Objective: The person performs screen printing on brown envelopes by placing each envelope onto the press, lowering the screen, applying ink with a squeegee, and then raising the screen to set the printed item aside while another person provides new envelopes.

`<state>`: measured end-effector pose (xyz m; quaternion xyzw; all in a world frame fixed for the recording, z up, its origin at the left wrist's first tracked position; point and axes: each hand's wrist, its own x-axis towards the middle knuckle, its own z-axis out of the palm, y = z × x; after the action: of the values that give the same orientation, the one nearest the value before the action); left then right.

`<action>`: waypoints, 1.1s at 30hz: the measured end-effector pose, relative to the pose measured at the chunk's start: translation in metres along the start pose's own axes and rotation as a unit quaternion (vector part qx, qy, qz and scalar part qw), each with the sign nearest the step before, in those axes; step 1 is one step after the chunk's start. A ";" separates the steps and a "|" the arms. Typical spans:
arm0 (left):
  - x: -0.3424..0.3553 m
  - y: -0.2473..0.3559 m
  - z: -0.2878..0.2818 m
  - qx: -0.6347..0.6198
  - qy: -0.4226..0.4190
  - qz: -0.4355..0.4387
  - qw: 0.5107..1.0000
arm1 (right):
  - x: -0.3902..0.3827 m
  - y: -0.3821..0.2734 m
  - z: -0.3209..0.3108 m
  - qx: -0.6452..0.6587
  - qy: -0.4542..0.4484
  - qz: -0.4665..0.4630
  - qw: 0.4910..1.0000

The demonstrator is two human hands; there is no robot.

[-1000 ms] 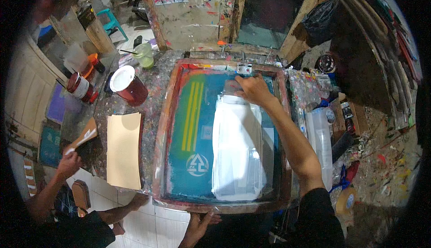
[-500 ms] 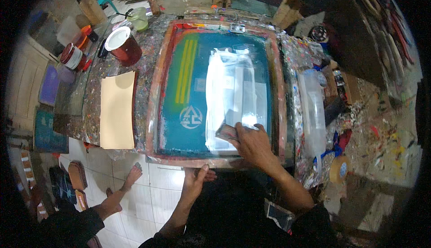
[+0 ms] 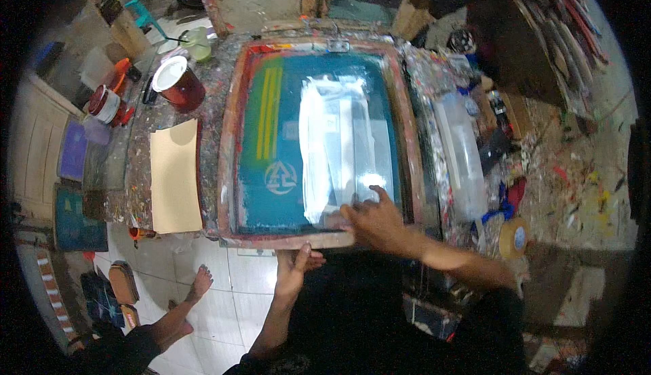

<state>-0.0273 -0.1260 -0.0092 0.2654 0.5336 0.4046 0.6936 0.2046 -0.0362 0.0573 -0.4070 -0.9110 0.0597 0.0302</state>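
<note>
A wooden screen-printing frame (image 3: 227,137) lies flat on the paint-spattered table. Its teal mesh (image 3: 254,195) carries yellow stripes, a white triangular emblem and a broad white ink patch (image 3: 342,144). My right hand (image 3: 378,224) presses down at the near end of the mesh, closed on a squeegee (image 3: 337,220) that is mostly hidden under the fingers. My left hand (image 3: 296,268) reaches up from below and grips the frame's near rail (image 3: 271,241), with its fingers curled over the edge.
A cream paper sheet (image 3: 175,175) lies left of the frame, with a dark red paint can (image 3: 179,83) behind it. Right of the frame are a clear plastic container (image 3: 462,151) and a tape roll (image 3: 513,238). Another person's bare foot (image 3: 199,284) rests on the tiled floor at lower left.
My right hand has drawn the squeegee from the far end of the mesh to the near end, spreading white ink. My left hand stays at the near rail.
</note>
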 end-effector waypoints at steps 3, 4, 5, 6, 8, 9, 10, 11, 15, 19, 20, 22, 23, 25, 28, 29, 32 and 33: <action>-0.005 0.007 0.005 -0.001 0.002 0.000 1.000 | 0.031 0.022 0.020 -0.083 0.092 -0.003 0.992; -0.007 0.002 0.001 -0.003 0.002 0.002 1.000 | 0.052 0.037 0.024 -0.106 0.122 -0.002 0.987; -0.007 -0.001 -0.002 0.000 -0.005 0.003 1.000 | 0.079 0.060 0.024 -0.109 0.131 0.023 0.985; -0.005 0.000 -0.004 0.003 -0.011 0.008 1.000 | 0.109 0.083 0.017 -0.106 0.153 0.038 0.982; -0.005 0.015 0.003 0.011 -0.006 -0.008 1.000 | 0.154 0.129 -0.002 -0.097 0.206 0.073 0.971; -0.004 0.015 0.003 0.011 -0.011 -0.011 1.000 | 0.168 0.147 -0.006 -0.104 0.227 0.058 0.967; -0.004 0.014 0.002 0.007 -0.012 -0.015 1.000 | 0.178 0.157 -0.004 -0.107 0.244 0.039 0.963; -0.003 0.015 0.003 0.003 -0.018 -0.007 1.000 | 0.181 0.163 0.002 -0.135 0.268 0.028 0.954; -0.002 0.011 0.003 -0.005 -0.027 0.025 0.999 | 0.163 0.145 -0.017 -0.009 0.066 0.052 0.996; 0.000 0.005 0.003 -0.039 -0.003 0.023 0.999 | 0.155 0.147 -0.024 0.115 -0.137 -0.022 0.984; 0.001 0.007 0.004 -0.032 -0.007 0.009 0.999 | 0.161 0.155 -0.021 0.071 -0.090 0.000 0.993; -0.003 0.018 0.004 -0.008 -0.010 -0.016 1.000 | 0.190 0.170 -0.028 -0.012 0.014 0.043 0.999; -0.005 0.021 0.007 -0.022 0.008 -0.030 0.999 | 0.206 0.180 -0.035 -0.020 0.065 0.048 0.997; -0.006 0.022 0.004 -0.017 0.003 -0.047 0.999 | 0.225 0.199 -0.041 -0.048 0.111 0.073 0.990; -0.010 0.030 0.008 0.001 0.007 -0.058 0.998 | 0.230 0.205 -0.029 -0.078 0.086 0.095 0.989; -0.011 0.032 0.009 0.007 0.015 -0.060 0.998 | 0.218 0.196 -0.030 -0.071 0.074 0.091 0.991; -0.011 0.033 0.008 -0.003 -0.003 -0.075 0.997 | 0.168 0.160 -0.021 -0.050 0.052 0.099 0.992; -0.011 0.034 0.007 0.009 -0.010 -0.075 0.997 | 0.154 0.140 -0.022 -0.043 0.024 0.106 0.993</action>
<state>-0.0309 -0.1169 0.0262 0.2349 0.5483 0.3444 0.7249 0.2074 0.1734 0.0617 -0.5031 -0.8637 0.0134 0.0281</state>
